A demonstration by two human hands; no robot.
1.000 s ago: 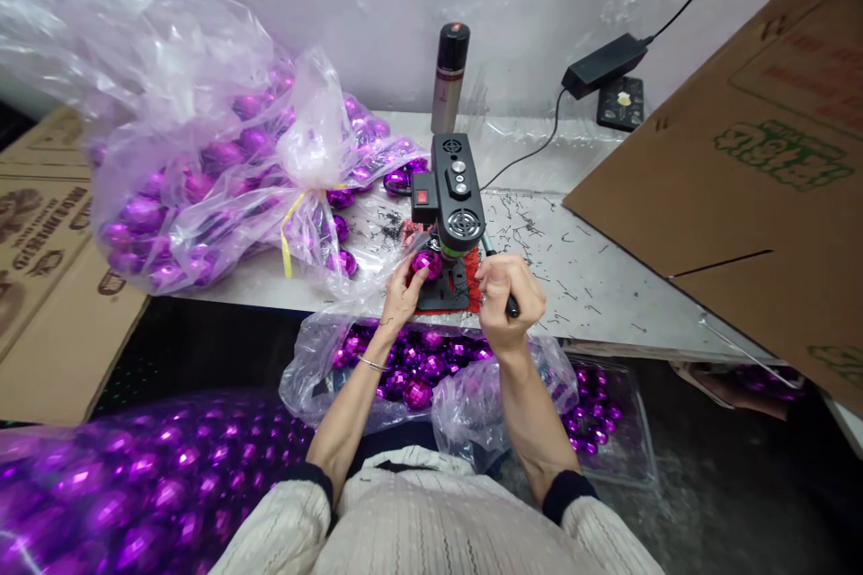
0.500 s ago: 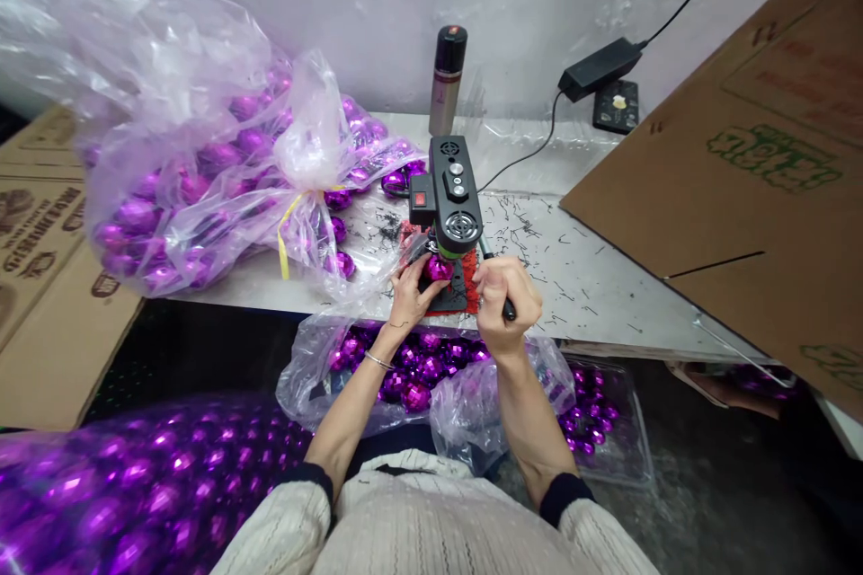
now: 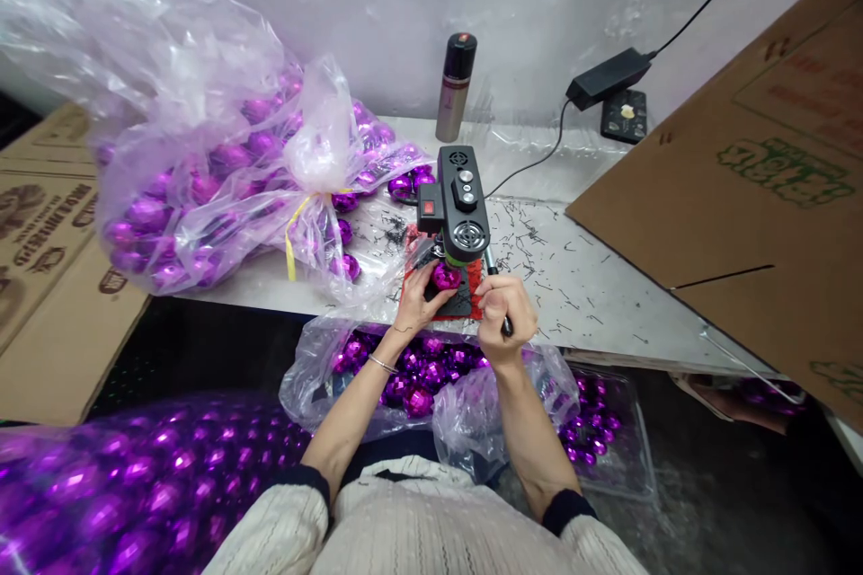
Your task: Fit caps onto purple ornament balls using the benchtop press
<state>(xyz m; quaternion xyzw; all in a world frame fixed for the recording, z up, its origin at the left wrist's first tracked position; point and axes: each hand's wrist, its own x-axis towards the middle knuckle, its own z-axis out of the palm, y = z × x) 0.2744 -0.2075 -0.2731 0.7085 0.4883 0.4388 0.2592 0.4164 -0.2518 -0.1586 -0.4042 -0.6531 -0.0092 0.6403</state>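
Observation:
Under the head of a small black bench machine (image 3: 464,207), my left hand (image 3: 419,295) grips a shiny purple ball (image 3: 446,276) between thumb and fingers. The ball is directly below the machine's green ring, and whether the two touch I cannot tell. My right hand (image 3: 507,314) is wrapped round the black-gripped lever (image 3: 492,265) on the machine's right side. Beneath the machine lies a red mat (image 3: 475,274) with a dark base plate on it. Below the table edge, an open plastic bag (image 3: 310,377) in front of my body holds many faceted purple balls.
A tied clear bag of purple balls (image 3: 222,162) rests on the table's left. Behind the machine stands a spray can (image 3: 457,85). A power adapter (image 3: 610,76) hangs near a dark phone-like object (image 3: 624,115). A cardboard box (image 3: 728,189) leans in from the right. Short black scraps litter the tabletop (image 3: 593,287).
The whole view has shifted slightly. My left hand still holds the ball under the machine, and my right hand stays on the lever, more of whose shaft now shows.

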